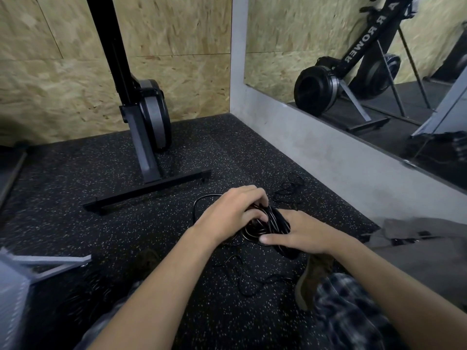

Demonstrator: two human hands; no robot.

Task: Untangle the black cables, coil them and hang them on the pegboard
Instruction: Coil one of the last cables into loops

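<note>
Cable bundle (274, 223) is on the floor (101, 173) right in front of me, half-coiled, held between both hands. It's low on the mat so the slack can lie flat while I sort it.

Loose strands (246, 280) trail toward my knees, and more (289, 186) run off toward the wall, so it's not fully untangled yet, I'd say.

Left hand (232, 210): fingers (254, 198) curled down into the coil, pinching strands, probably picking a loop free.

Right hand (305, 234): grips the bundle from the side to keep the coil from springing apart. Thumb lies straight along it; the other fingers are hidden under the cable.

Rowing machine (147, 117) stands upright just behind, mirror (379, 59) to the right. Pegboard not in view.
</note>
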